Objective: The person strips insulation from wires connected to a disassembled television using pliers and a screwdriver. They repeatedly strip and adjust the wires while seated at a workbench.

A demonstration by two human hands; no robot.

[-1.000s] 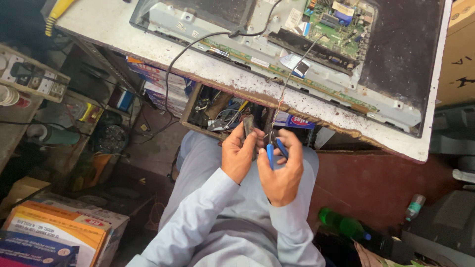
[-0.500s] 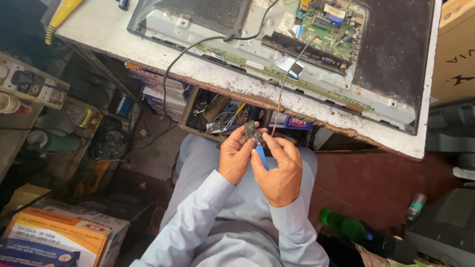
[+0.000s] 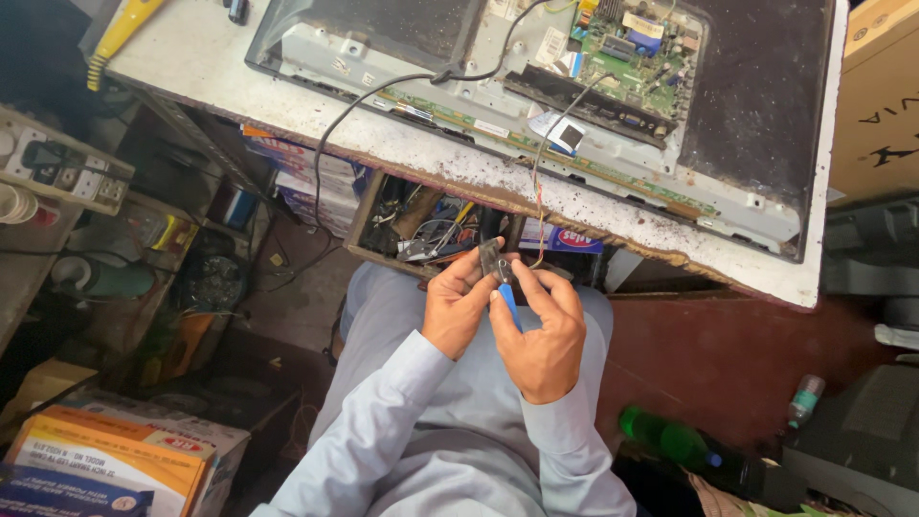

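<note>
Over my lap, my right hand [image 3: 542, 335] grips a small cutter with blue handles [image 3: 508, 304], its metal jaws [image 3: 494, 258] pointing up. My left hand [image 3: 456, 304] pinches at those jaws with fingertips, where a thin wire [image 3: 538, 206] hangs down from the opened flat screen [image 3: 536, 105] on the worn table [image 3: 402, 144]. A green circuit board [image 3: 637, 48] sits exposed in the screen's back.
An open drawer [image 3: 421, 230] full of tools is just beyond my hands. A black cable [image 3: 330, 144] drops off the table edge. Cardboard boxes [image 3: 105, 460] lie lower left, a green bottle [image 3: 665, 440] lower right, and a shelf [image 3: 57, 172] with parts stands left.
Both hands with the cutter have shifted slightly left and up toward the drawer; the view has tilted a little. The grip looks the same.
</note>
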